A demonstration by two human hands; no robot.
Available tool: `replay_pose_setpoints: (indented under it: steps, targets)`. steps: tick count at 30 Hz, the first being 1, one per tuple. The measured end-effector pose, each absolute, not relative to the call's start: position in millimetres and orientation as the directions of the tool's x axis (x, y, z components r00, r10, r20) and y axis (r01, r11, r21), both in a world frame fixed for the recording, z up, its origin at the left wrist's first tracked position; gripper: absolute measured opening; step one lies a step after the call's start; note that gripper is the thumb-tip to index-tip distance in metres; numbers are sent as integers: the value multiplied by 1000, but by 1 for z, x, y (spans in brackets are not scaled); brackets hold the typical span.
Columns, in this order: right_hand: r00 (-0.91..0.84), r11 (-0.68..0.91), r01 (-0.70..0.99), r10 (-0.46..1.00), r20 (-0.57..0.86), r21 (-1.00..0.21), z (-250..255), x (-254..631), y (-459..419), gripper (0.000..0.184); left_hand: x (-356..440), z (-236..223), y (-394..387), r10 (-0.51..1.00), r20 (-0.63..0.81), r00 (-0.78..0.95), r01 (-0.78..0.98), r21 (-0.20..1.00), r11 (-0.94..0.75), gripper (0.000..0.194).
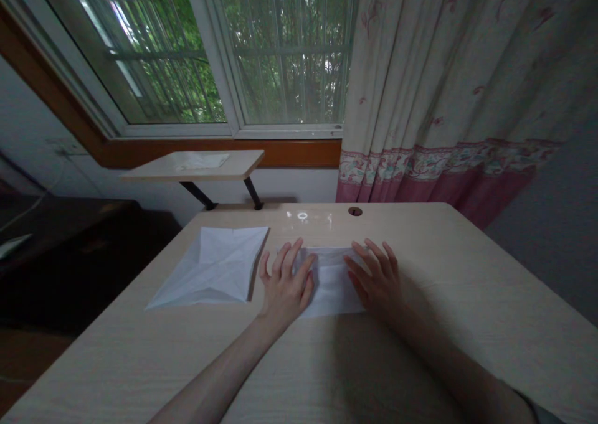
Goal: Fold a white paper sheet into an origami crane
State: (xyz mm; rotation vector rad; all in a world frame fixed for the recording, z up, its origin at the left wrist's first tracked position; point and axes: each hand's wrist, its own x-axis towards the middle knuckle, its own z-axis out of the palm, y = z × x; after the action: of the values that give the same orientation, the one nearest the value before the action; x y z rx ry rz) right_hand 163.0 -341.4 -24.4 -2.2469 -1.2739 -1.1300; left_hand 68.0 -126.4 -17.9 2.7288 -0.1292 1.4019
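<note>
Landmark: the round hole in the bench. A thin white sheet lies on the near side of the hole and a little left of it, between my hands. State of the work, judged from how it lies: the sheet is largely flat, its near edge fairly straight, its far edge faintly rippled or doubled. That looks like partway or better, with some unevenness along the far edge remaining; I cannot tell how many layers there are. Left hand: fingers spread wide and gently bent, palm down, thumb and index at the sheet's left side, the others reaching past it over bare wood. Right hand: fingers likewise parted and bent, thumb and index over the sheet's right side. Neither hand pinches or grips anything; the fingertips seem to rest on the sheet, but how hard they press I cannot tell. Farther left of the hole and nearer me, a creased white sheet lies spread out, apart from the first, with fold lines meeting near its middle and one long corner pointing away from the hole. Beyond the hole, to its left, a raised shelf carries a crumpled white piece.
</note>
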Motion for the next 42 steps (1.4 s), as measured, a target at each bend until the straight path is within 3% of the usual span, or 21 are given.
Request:
replay_pose_setpoints:
  steps: [11, 25, 33, 42]
  targets:
    - [424, -617, 784, 608, 671, 63, -31, 166, -336, 43, 74, -22, -124, -40, 694, 719, -95, 42, -995, 47]
    - [466, -603, 797, 657, 593, 42, -45, 170, -339, 33, 75, -24, -120, -88, 513, 854, -124, 36, -992, 40]
    - [471, -637, 769, 610, 637, 41, -53, 175, -340, 31, 75, -31, -118, -141, 505, 851, -184, 35, -982, 34]
    - [497, -721, 692, 450, 742, -27, -66, 188, -345, 50, 75, -40, -117, -190, 473, 860, -217, 2, -976, 50]
